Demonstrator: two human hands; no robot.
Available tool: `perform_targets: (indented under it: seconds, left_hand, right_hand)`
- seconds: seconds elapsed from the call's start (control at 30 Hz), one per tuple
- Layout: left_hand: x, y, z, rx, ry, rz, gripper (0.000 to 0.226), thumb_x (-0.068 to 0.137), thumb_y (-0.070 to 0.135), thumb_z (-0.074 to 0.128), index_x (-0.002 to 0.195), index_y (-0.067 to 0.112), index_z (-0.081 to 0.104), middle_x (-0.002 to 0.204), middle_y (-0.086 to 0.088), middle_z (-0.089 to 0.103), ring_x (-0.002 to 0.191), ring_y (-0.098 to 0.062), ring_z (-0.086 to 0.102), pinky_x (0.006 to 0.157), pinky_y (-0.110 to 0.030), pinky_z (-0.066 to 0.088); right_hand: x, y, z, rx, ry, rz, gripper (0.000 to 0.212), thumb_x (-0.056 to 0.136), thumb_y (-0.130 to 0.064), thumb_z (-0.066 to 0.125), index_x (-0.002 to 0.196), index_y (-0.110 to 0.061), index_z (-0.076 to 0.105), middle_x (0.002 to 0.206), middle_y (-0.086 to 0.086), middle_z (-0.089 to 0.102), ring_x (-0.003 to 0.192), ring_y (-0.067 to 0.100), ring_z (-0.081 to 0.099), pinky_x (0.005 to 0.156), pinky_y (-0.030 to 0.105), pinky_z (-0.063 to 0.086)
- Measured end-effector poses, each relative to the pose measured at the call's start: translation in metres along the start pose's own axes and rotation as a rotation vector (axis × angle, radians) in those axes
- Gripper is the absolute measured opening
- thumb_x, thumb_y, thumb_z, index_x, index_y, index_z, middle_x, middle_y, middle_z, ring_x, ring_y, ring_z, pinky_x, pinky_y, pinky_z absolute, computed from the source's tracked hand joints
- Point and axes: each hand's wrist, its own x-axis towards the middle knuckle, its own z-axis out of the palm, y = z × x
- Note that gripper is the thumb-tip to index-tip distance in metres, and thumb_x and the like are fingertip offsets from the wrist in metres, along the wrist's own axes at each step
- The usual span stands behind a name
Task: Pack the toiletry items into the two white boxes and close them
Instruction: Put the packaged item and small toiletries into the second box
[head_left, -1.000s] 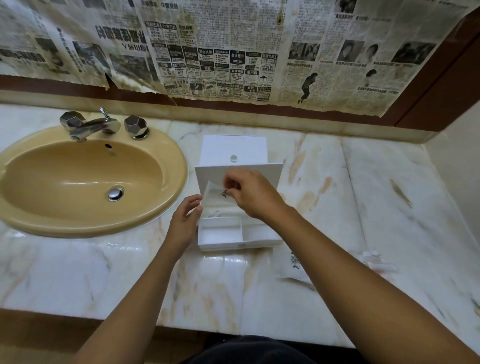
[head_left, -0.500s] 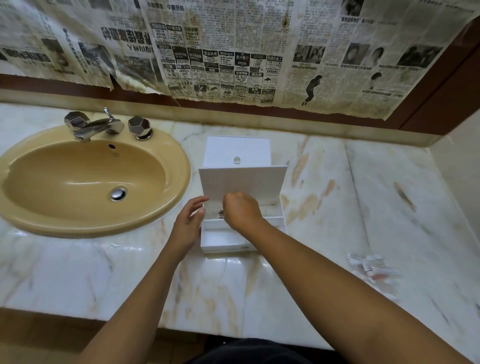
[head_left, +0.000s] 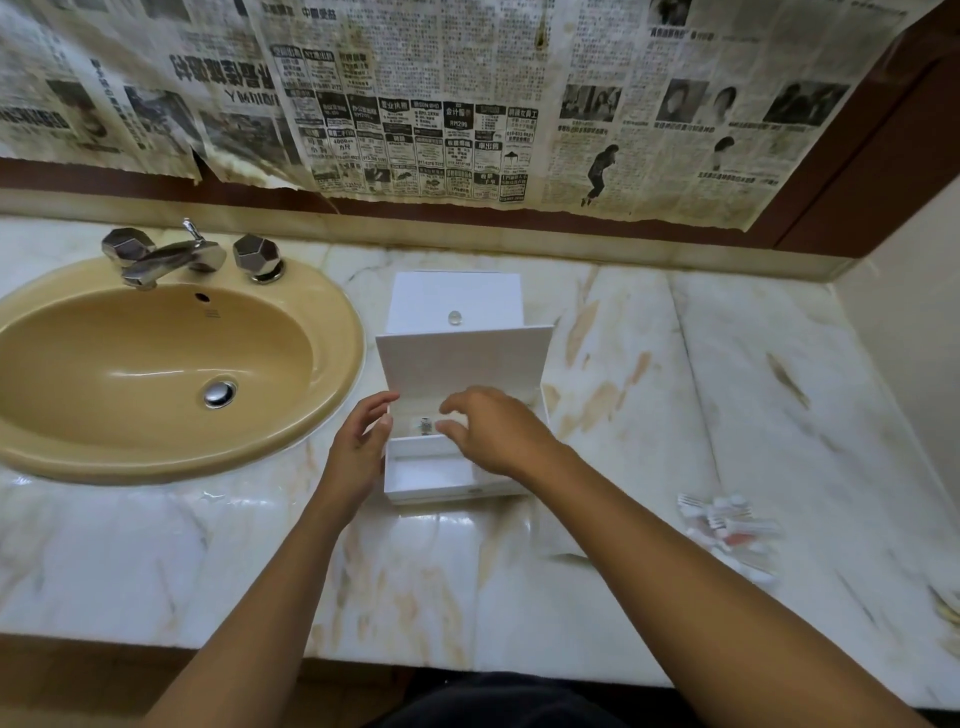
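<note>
An open white box (head_left: 441, 475) with inner compartments stands on the marble counter, its lid (head_left: 465, 361) raised upright. A small clear packet (head_left: 426, 426) lies in its back compartment. My right hand (head_left: 493, 434) hovers over the box with fingers spread and relaxed, just off the packet. At the box's left wall rests my left hand (head_left: 358, 449), fingers straight. Behind the lid sits a second white box (head_left: 457, 299), closed, with a small clear knob. A pile of wrapped toiletry items (head_left: 730, 530) lies on the counter at the right.
A tan oval sink (head_left: 156, 364) with a chrome tap (head_left: 171, 254) fills the left. Newspaper covers the wall behind. A side wall bounds the counter at far right. Another item shows at the right edge (head_left: 948, 605).
My right hand lowered the small packet into the box's back compartment and has let go, its fingers now spread. My left hand stayed at the box's left side.
</note>
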Motion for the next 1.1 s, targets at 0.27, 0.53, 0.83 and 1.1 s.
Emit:
perform_targets:
  seconds: [0.27,0.53,0.83,1.1]
  left_hand:
    - [0.004,-0.009,-0.003,0.062,0.001,-0.021,0.024,0.102,0.031,0.046,0.117,0.042,0.062,0.112,0.012,0.057,0.121,-0.031,0.051,0.095,-0.042,0.046]
    - [0.003,-0.008,-0.002,0.068,-0.001,-0.006,0.025,0.103,0.032,0.046,0.112,0.047,0.063,0.111,0.002,0.058,0.106,-0.016,0.053,0.088,-0.041,0.047]
    - [0.002,-0.007,-0.003,0.084,0.006,-0.007,0.025,0.102,0.034,0.046,0.111,0.049,0.063,0.124,0.014,0.059,0.122,-0.02,0.053,0.102,-0.055,0.046]
    - [0.003,-0.008,-0.003,0.076,-0.002,-0.009,0.025,0.103,0.033,0.046,0.111,0.048,0.063,0.114,0.012,0.059,0.112,-0.017,0.054,0.098,-0.048,0.047]
  right_hand:
    - [-0.048,0.054,-0.042,-0.101,0.034,0.235,0.013,0.085,-0.01,0.057,0.091,-0.015,0.068,0.087,0.002,0.066,0.078,0.021,0.063,0.068,0.029,0.049]
    - [-0.067,0.077,-0.026,-0.187,-0.27,0.386,0.04,0.073,-0.027,0.079,0.109,-0.015,0.066,0.102,0.003,0.069,0.091,0.022,0.066,0.076,0.03,0.047]
    - [-0.068,0.085,-0.001,-0.278,-0.235,0.368,0.027,0.076,-0.012,0.073,0.101,-0.015,0.063,0.1,0.002,0.066,0.091,0.022,0.061,0.083,0.029,0.038]
    - [-0.069,0.061,-0.033,-0.238,-0.107,0.261,0.007,0.082,-0.007,0.063,0.08,-0.013,0.062,0.085,0.004,0.066,0.08,0.023,0.06,0.083,0.03,0.044]
